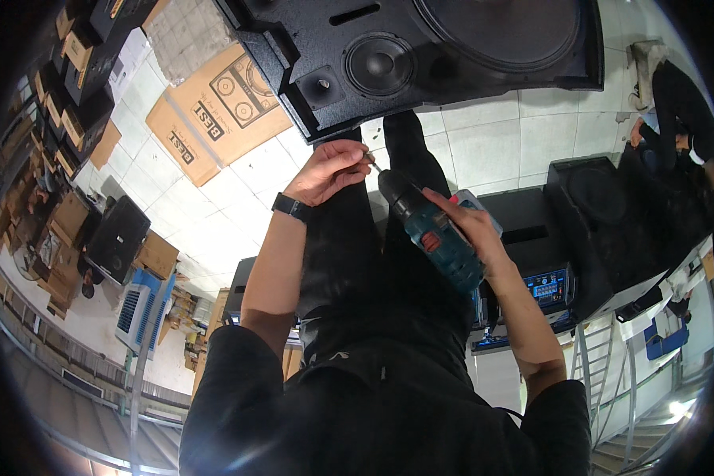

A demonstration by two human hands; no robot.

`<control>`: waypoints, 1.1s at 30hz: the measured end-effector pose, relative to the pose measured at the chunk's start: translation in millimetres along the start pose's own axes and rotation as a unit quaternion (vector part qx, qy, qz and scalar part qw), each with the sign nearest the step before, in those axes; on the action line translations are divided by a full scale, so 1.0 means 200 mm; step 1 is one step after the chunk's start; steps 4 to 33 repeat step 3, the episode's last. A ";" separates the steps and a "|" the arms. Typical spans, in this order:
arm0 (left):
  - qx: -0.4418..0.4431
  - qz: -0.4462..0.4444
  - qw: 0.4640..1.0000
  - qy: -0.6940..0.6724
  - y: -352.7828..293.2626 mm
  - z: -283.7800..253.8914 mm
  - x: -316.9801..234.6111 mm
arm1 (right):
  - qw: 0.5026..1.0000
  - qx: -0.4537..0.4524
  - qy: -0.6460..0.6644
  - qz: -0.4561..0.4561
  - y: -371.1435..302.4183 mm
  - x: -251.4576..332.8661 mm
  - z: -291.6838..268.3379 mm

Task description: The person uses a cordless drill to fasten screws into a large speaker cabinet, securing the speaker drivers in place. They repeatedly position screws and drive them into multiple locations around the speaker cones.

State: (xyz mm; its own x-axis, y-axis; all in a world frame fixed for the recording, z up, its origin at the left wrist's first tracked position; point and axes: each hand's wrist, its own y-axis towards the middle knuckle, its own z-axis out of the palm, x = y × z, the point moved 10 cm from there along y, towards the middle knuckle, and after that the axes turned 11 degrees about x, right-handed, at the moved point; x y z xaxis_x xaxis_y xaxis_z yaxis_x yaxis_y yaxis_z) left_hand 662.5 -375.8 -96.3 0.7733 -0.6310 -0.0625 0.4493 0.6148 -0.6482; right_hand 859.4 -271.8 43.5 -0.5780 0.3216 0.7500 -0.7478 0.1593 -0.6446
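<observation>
My right hand (481,236) is wrapped round a teal and black cordless drill (440,238), which points up and to the left. A thin bit (376,166) sticks out of its chuck. At the bit's tip, my left hand (329,172) is closed in a pinch, with a dark watch on its wrist. What the fingertips hold there is too small to make out. Just beyond both hands lies a large black speaker cabinet (313,36), its front facing up. It shows a big round woofer (508,28), a smaller cone driver (379,63) and a small square horn (322,84).
A flat cardboard carton (214,119) lies on the white tiled floor, left of the cabinet. More black speakers (587,194) stand at right, near a bent-over person (674,111). Stacked boxes (75,131) line the far left. A ladder (599,357) stands at lower right.
</observation>
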 end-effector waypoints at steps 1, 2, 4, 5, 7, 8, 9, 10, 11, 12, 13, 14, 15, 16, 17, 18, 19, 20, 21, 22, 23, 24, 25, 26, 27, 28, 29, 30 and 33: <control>0.014 -0.023 1.000 -0.004 -0.01 -0.02 0.00 | 0.999 0.010 -0.027 -0.025 0.02 0.03 0.00; 0.020 -0.048 0.999 -0.003 -0.03 -0.05 0.01 | 0.997 0.023 -0.056 -0.047 0.03 0.05 0.00; 0.031 -0.066 0.997 0.003 -0.04 -0.08 0.02 | 0.993 0.035 -0.085 -0.069 0.05 0.07 0.01; 0.031 -0.066 0.997 0.003 -0.04 -0.08 0.02 | 0.993 0.035 -0.085 -0.069 0.05 0.07 0.01; 0.031 -0.066 0.997 0.003 -0.04 -0.08 0.02 | 0.993 0.035 -0.085 -0.069 0.05 0.07 0.01; 0.031 -0.066 0.997 0.003 -0.04 -0.08 0.02 | 0.993 0.035 -0.085 -0.069 0.05 0.07 0.01; 0.031 -0.066 0.997 0.003 -0.04 -0.08 0.02 | 0.993 0.035 -0.085 -0.069 0.05 0.07 0.01; 0.031 -0.066 0.997 0.003 -0.04 -0.08 0.02 | 0.993 0.035 -0.085 -0.069 0.05 0.07 0.01; 0.031 -0.066 0.997 0.003 -0.04 -0.08 0.02 | 0.993 0.035 -0.085 -0.069 0.05 0.07 0.01; 0.031 -0.066 0.997 0.003 -0.04 -0.08 0.02 | 0.993 0.035 -0.085 -0.069 0.05 0.07 0.01; 0.031 -0.066 0.997 0.003 -0.04 -0.08 0.02 | 0.993 0.035 -0.085 -0.069 0.05 0.07 0.01; 0.031 -0.066 0.997 0.003 -0.04 -0.08 0.02 | 0.993 0.035 -0.085 -0.069 0.05 0.07 0.01; 0.031 -0.066 0.997 0.003 -0.04 -0.08 0.02 | 0.993 0.035 -0.085 -0.069 0.05 0.07 0.01; 0.031 -0.066 0.997 0.003 -0.04 -0.08 0.02 | 0.993 0.035 -0.085 -0.069 0.05 0.07 0.01; 0.031 -0.066 0.997 0.003 -0.04 -0.08 0.02 | 0.993 0.035 -0.085 -0.069 0.05 0.07 0.01; 0.031 -0.066 0.997 0.003 -0.04 -0.08 0.02 | 0.993 0.035 -0.085 -0.069 0.05 0.07 0.01; 0.031 -0.066 0.997 0.003 -0.04 -0.08 0.02 | 0.993 0.035 -0.085 -0.069 0.05 0.07 0.01; 0.031 -0.066 0.997 0.003 -0.04 -0.08 0.02 | 0.993 0.035 -0.085 -0.069 0.05 0.07 0.01; 0.031 -0.066 0.997 0.003 -0.04 -0.08 0.02 | 0.993 0.035 -0.085 -0.069 0.05 0.07 0.01; 0.031 -0.066 0.997 0.003 -0.04 -0.08 0.02 | 0.993 0.035 -0.085 -0.069 0.05 0.07 0.01; 0.031 -0.066 0.997 0.003 -0.04 -0.08 0.02 | 0.993 0.035 -0.085 -0.069 0.05 0.07 0.01; 0.031 -0.066 0.997 0.003 -0.04 -0.08 0.02 | 0.993 0.035 -0.085 -0.069 0.05 0.07 0.01; 0.031 -0.066 0.997 0.003 -0.04 -0.08 0.02 | 0.993 0.035 -0.085 -0.069 0.05 0.07 0.01; 0.031 -0.066 0.997 0.003 -0.04 -0.08 0.02 | 0.993 0.035 -0.085 -0.069 0.05 0.07 0.01; 0.031 -0.066 0.997 0.003 -0.04 -0.08 0.02 | 0.993 0.035 -0.085 -0.069 0.05 0.07 0.01; 0.031 -0.066 0.997 0.003 -0.04 -0.08 0.02 | 0.993 0.035 -0.085 -0.069 0.05 0.07 0.01; 0.031 -0.066 0.997 0.003 -0.04 -0.08 0.02 | 0.993 0.035 -0.085 -0.069 0.05 0.07 0.01; 0.031 -0.066 0.997 0.003 -0.04 -0.08 0.02 | 0.993 0.035 -0.085 -0.069 0.05 0.07 0.01; 0.031 -0.066 0.997 0.003 -0.04 -0.08 0.02 | 0.993 0.035 -0.085 -0.069 0.05 0.07 0.01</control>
